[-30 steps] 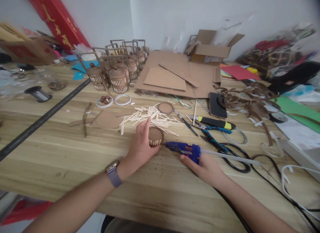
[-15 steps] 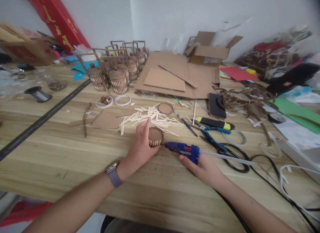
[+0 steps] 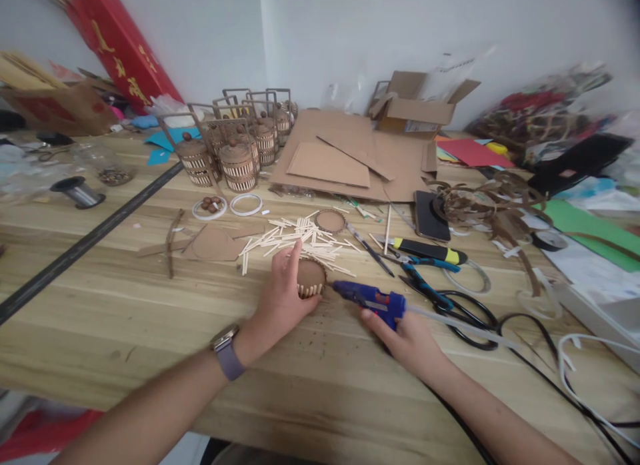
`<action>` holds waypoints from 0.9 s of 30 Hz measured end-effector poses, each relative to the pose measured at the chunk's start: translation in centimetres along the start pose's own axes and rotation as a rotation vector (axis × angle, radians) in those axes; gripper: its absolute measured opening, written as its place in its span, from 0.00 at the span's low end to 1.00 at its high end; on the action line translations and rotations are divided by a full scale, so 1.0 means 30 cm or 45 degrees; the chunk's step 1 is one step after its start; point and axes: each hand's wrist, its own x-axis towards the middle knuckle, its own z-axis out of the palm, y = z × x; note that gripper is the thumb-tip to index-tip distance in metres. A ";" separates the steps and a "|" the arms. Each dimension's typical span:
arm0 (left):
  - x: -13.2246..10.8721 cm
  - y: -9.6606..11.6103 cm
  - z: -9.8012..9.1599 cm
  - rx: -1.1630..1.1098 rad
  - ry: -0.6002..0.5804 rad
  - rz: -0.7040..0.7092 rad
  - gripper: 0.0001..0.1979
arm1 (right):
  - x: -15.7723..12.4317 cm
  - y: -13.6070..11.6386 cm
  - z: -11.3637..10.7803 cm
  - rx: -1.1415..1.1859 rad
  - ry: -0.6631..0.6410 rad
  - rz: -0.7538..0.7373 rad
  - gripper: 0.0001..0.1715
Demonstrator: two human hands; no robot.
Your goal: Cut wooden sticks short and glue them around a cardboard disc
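My left hand (image 3: 286, 282) grips the near left side of a round brown cardboard base (image 3: 312, 274), thumb along its front and index finger raised. Short pale sticks stand upright in a row along the base's near edge. My right hand (image 3: 400, 332) is wrapped round a blue hot glue gun (image 3: 370, 300), its nozzle pointing left at the right edge of the base. A long clear glue stick (image 3: 457, 324) juts from the gun's back. Just beyond the base lies a loose pile of pale wooden sticks (image 3: 313, 237), with a second round base (image 3: 331, 220) at its far side.
Several lidded miniature baskets (image 3: 239, 164) with tall handles stand at the back left. Cardboard sheets (image 3: 330, 164) lie at the back. To the right are a utility knife (image 3: 425, 248), pliers (image 3: 430, 288), scissors (image 3: 470, 318), a phone (image 3: 431, 215) and brown strips (image 3: 500, 205). Cables trail at right.
The glue gun has shifted slightly to the right, its nozzle a little farther from the base. My left hand keeps its hold on the base. The whole view has tilted slightly.
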 end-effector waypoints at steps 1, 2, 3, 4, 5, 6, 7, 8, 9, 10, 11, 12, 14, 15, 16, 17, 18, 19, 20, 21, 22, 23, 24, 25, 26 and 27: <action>-0.001 0.000 0.000 0.004 -0.003 -0.003 0.54 | 0.004 0.003 -0.007 0.077 0.017 0.043 0.28; -0.001 -0.001 0.000 0.006 -0.006 -0.008 0.55 | 0.007 0.005 -0.018 0.173 -0.008 0.087 0.30; -0.002 -0.001 0.000 0.006 -0.008 -0.013 0.54 | 0.011 0.005 -0.032 0.282 -0.082 0.132 0.33; -0.002 -0.001 0.000 0.002 -0.010 -0.019 0.54 | 0.013 0.003 -0.049 0.392 -0.199 0.180 0.34; -0.003 -0.001 0.000 -0.003 -0.013 -0.028 0.54 | 0.013 -0.001 -0.065 0.494 -0.349 0.236 0.35; -0.003 -0.001 0.000 -0.009 -0.017 -0.036 0.53 | 0.012 -0.006 -0.081 0.580 -0.510 0.297 0.35; -0.003 0.000 -0.001 -0.014 -0.024 -0.042 0.53 | 0.009 -0.011 -0.094 0.642 -0.662 0.358 0.34; -0.003 0.000 -0.001 -0.017 -0.030 -0.046 0.54 | 0.005 -0.016 -0.102 0.680 -0.790 0.418 0.34; -0.003 0.000 -0.002 -0.019 -0.035 -0.048 0.54 | 0.001 -0.019 -0.107 0.691 -0.881 0.475 0.34; -0.002 0.000 -0.003 -0.019 -0.038 -0.047 0.54 | -0.003 -0.022 -0.109 0.677 -0.950 0.520 0.35; -0.002 0.000 -0.003 -0.018 -0.039 -0.041 0.54 | -0.005 -0.024 -0.108 0.638 -0.999 0.549 0.36; -0.001 -0.001 -0.004 -0.016 -0.038 -0.036 0.54 | -0.007 -0.026 -0.107 0.570 -1.018 0.558 0.37; -0.001 -0.001 -0.004 -0.008 -0.036 -0.032 0.54 | -0.005 -0.037 -0.109 0.311 -0.986 0.498 0.37; -0.001 -0.001 -0.004 -0.005 -0.039 -0.034 0.54 | -0.001 -0.047 -0.114 0.109 -0.926 0.425 0.35; -0.001 -0.001 -0.004 0.000 -0.042 -0.041 0.54 | 0.006 -0.060 -0.122 -0.132 -0.847 0.338 0.32; -0.001 0.000 -0.004 0.004 -0.048 -0.049 0.53 | 0.015 -0.077 -0.131 -0.389 -0.747 0.252 0.30; -0.001 0.000 -0.004 0.009 -0.054 -0.058 0.53 | 0.028 -0.095 -0.139 -0.632 -0.645 0.182 0.27; -0.001 0.001 -0.005 0.013 -0.061 -0.066 0.53 | 0.044 -0.113 -0.145 -0.835 -0.553 0.134 0.24; -0.001 0.002 -0.006 0.018 -0.065 -0.072 0.52 | 0.064 -0.130 -0.146 -0.985 -0.468 0.105 0.22; -0.001 0.003 -0.007 0.022 -0.068 -0.077 0.52 | 0.088 -0.143 -0.142 -1.078 -0.393 0.079 0.20; -0.001 0.003 -0.008 0.023 -0.070 -0.080 0.52 | 0.115 -0.152 -0.130 -1.124 -0.325 0.042 0.19; -0.001 0.003 -0.008 0.022 -0.070 -0.081 0.52 | 0.145 -0.156 -0.112 -1.140 -0.253 -0.010 0.17; -0.001 0.003 -0.008 0.018 -0.067 -0.082 0.53 | 0.175 -0.156 -0.089 -1.140 -0.204 -0.100 0.16; -0.001 0.002 -0.007 0.014 -0.063 -0.078 0.53 | 0.204 -0.151 -0.063 -1.137 -0.198 -0.162 0.15; -0.001 0.001 -0.007 0.012 -0.058 -0.069 0.53 | 0.230 -0.145 -0.037 -1.132 -0.204 -0.207 0.13; -0.001 0.000 -0.006 0.013 -0.053 -0.057 0.53 | 0.253 -0.137 -0.012 -1.132 -0.215 -0.240 0.12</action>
